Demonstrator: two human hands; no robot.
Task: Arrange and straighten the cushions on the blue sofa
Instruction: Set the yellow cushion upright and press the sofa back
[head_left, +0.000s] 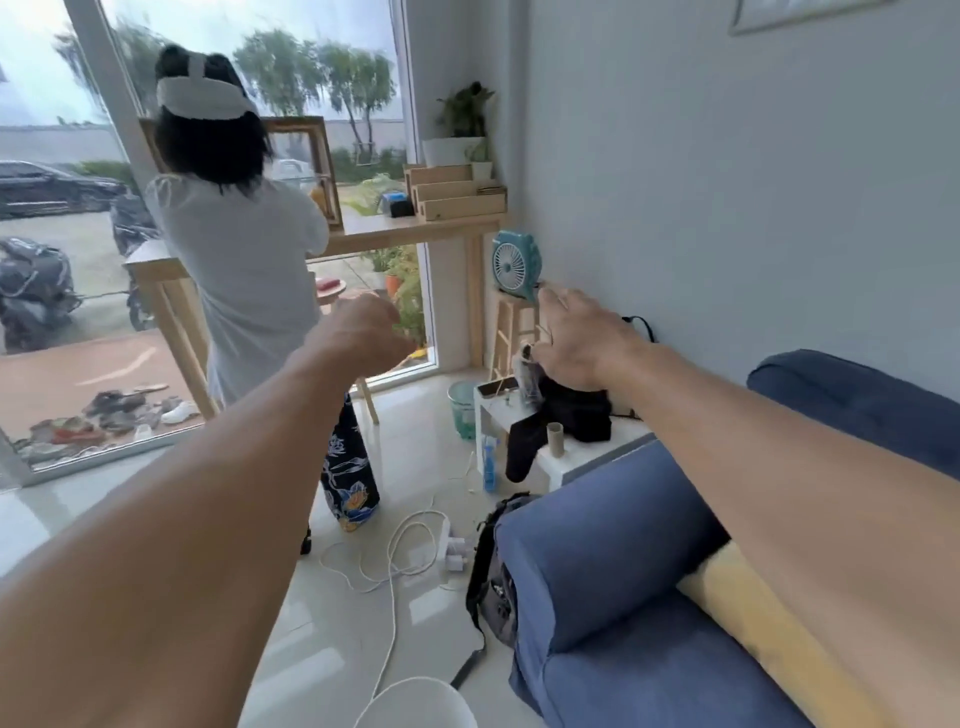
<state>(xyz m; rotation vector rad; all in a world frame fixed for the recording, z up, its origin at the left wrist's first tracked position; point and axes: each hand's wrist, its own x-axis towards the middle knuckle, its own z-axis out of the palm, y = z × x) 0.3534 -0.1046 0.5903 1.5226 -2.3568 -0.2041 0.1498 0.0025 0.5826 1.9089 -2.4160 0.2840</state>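
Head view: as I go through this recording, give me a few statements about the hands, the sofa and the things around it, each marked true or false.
1. The left hand and the right hand are both held out in the air and touch no cushion. True.
2. The long yellow cushion lies on the floor. False: it lies on the blue fabric sofa, partly hidden by the right forearm.
3. The small teal fan stands on a light wooden stool by the wall. True.
4. The grey and black backpack sits on the sofa seat. False: it stands on the pale tiled floor, against the sofa's arm.
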